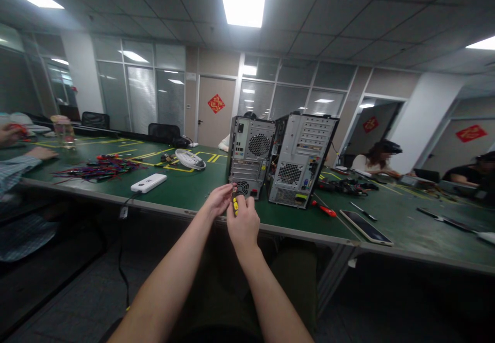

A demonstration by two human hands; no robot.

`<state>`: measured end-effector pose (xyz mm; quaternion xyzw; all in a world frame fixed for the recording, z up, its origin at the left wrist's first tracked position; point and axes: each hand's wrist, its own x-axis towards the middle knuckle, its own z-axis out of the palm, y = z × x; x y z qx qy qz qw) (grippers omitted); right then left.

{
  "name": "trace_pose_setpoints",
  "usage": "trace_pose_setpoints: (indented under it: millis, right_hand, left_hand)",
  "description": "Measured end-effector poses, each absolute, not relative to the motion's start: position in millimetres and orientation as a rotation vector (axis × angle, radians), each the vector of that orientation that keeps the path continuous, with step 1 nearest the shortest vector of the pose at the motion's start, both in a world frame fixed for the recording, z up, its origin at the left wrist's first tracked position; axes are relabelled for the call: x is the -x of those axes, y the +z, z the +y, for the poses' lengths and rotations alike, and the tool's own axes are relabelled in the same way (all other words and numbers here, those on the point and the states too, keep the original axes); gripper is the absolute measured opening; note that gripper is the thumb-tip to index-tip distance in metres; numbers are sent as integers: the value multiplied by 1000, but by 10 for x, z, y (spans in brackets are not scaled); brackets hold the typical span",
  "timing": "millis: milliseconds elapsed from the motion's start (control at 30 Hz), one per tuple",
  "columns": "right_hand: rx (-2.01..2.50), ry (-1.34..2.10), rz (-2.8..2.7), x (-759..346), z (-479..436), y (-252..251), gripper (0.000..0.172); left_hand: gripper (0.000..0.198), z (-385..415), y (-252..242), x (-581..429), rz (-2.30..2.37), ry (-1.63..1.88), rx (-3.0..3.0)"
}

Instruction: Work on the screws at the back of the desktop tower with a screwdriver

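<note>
Both my hands meet just in front of the green table's near edge. My right hand is closed round a small screwdriver with a yellow and black handle, held upright. My left hand pinches the top end of that same screwdriver with its fingertips. Right behind my hands stand two grey computer cases, rear panels facing me.
On the table lie a white power bank with a cable, a heap of coloured wires, a white dish, a red-handled tool and a phone. A person's sleeve is at the left; other people sit at the far right.
</note>
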<state>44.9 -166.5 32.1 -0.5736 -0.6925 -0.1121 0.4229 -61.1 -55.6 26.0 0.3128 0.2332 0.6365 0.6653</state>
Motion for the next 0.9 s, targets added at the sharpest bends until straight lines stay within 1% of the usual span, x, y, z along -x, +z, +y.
trace_pose_setpoints:
  millis: [100, 200, 267, 367, 500, 600, 767, 900]
  right_hand:
    - [1347, -253, -1766, -451, -1653, 293, 14]
    - [1233, -170, -1759, -443, -1658, 247, 25]
    - [1178, -99, -1709, -437, -1676, 219, 28]
    - [1170, -22, -1641, -435, -1713, 183, 31]
    - [1165, 29, -1686, -442, -1744, 145, 31]
    - [1132, -10, -1713, -444, -1744, 129, 31]
    - [1173, -156, -1758, -455, -1750, 159, 30]
    - [1221, -190, -1794, -465, -1752, 210, 27]
  left_hand:
    - [6, -556, 273, 601, 521, 1468, -698]
    - [5, -573, 299, 598, 513, 1480, -690]
    - [7, -588, 317, 603, 509, 1474, -679]
    - [9, -609, 337, 616, 515, 1467, -651]
    - [10, -622, 348, 623, 519, 1465, -638]
    - [10, -628, 355, 617, 496, 1479, -623]
    - [17, -657, 376, 622, 470, 1456, -593]
    - [15, -663, 377, 626, 476, 1437, -581]
